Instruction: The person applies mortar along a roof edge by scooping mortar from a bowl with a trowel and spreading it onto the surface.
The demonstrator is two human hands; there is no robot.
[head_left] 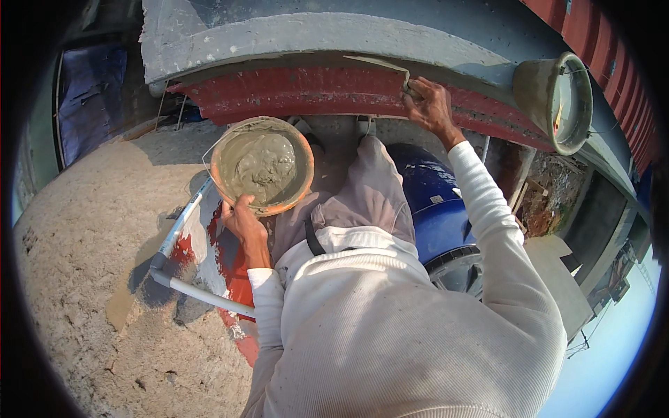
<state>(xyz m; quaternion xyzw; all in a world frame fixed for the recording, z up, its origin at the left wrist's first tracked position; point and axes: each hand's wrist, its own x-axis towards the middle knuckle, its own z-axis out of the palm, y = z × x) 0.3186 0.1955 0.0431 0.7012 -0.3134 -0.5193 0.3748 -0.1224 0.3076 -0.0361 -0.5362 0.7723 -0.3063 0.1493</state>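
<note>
My left hand [245,226] grips the near rim of an orange bucket [304,182], its fingers wrapped round the edge. Wet grey mortar [261,164] fills much of the bucket, heaped in the middle. Ahead and to the right, my right hand [430,108] is closed round the handle of a trowel [380,63]. The thin blade points left along the underside of the grey concrete ledge [334,31], above a red painted band [300,90]. Most of the trowel's handle is hidden in my fist.
A second bucket [533,90], holding pale liquid, stands on the ledge at the right. Beside my legs is a blue drum [435,209]. White pipe [202,294] runs along the rough wall [90,258] at left. Red corrugated sheeting [592,35] borders the far right.
</note>
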